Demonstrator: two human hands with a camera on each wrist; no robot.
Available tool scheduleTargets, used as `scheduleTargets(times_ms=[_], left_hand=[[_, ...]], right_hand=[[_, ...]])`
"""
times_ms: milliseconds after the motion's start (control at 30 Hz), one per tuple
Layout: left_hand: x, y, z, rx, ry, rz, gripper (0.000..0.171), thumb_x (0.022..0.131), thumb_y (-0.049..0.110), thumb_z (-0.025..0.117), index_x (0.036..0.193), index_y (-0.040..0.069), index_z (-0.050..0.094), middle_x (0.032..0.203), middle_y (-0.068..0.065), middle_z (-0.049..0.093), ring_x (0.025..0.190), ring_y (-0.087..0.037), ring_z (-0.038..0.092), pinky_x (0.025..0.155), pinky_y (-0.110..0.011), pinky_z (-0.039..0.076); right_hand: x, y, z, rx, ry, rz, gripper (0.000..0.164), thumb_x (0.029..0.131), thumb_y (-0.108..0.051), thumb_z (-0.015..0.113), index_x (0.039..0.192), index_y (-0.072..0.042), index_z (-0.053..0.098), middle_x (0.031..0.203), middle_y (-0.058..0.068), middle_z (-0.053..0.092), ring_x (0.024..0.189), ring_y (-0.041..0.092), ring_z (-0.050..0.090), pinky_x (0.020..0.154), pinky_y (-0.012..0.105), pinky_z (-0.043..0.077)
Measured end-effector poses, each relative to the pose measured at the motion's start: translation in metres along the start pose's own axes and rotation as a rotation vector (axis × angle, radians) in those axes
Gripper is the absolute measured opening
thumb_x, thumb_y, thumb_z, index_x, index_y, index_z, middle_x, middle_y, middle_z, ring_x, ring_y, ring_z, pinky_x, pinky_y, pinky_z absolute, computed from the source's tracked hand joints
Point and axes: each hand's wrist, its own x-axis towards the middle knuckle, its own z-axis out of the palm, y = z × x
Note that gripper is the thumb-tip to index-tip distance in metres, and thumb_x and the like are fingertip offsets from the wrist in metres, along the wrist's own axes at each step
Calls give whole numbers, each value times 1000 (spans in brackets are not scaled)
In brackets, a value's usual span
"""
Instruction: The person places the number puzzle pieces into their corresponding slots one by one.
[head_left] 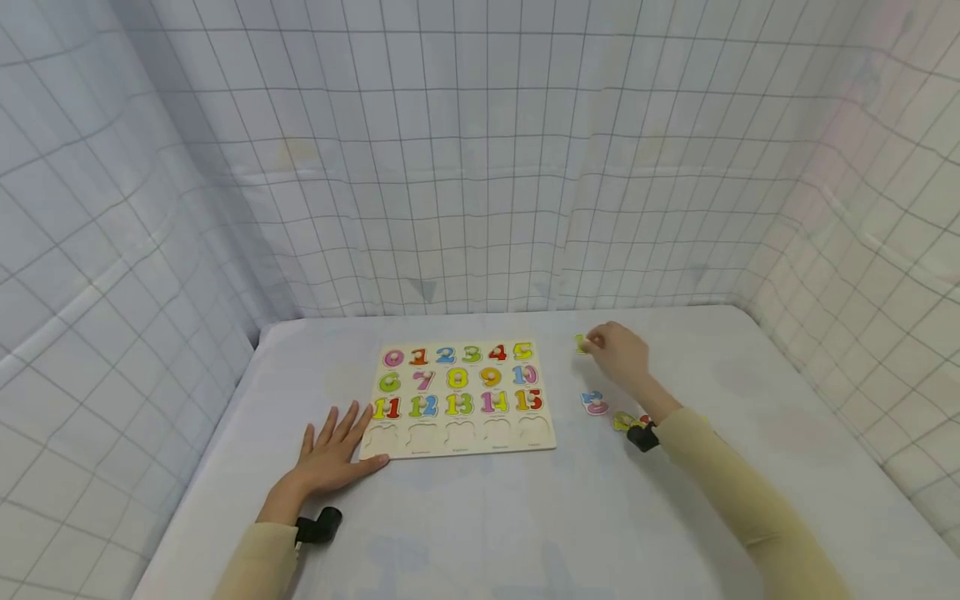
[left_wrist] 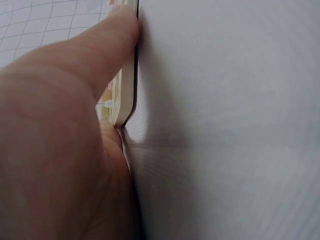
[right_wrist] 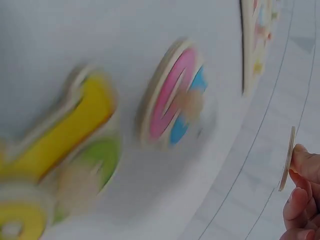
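Note:
A wooden number puzzle board lies on the table, with number pieces from 0 to 15 in its upper rows and bare recesses along its front row. My left hand rests at the board's front left corner, fingers spread, the thumb against the board's edge. Beyond the board's right side, my right hand pinches a thin yellow-green puzzle piece, held edge-on in the right wrist view. Its number cannot be read. Below that hand lies a pink and blue number piece with a knob.
Nearer the right forearm lie a yellow and green piece and a red piece, partly hidden by the wrist camera. White gridded cloth hangs behind the table and at both sides.

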Motion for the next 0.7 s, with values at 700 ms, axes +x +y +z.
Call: scheduleTargets(times_ms=[700], left_hand=[[-2, 10, -7, 14, -31, -34, 96, 84, 66, 54, 153, 10, 16, 157, -19, 4, 139, -43, -9, 100, -63, -18]], right_hand=[[-30, -211, 98, 88, -282, -418, 18, 82, -36, 75, 78, -19, 70, 64, -14, 51, 56, 2, 46, 46, 19, 35]])
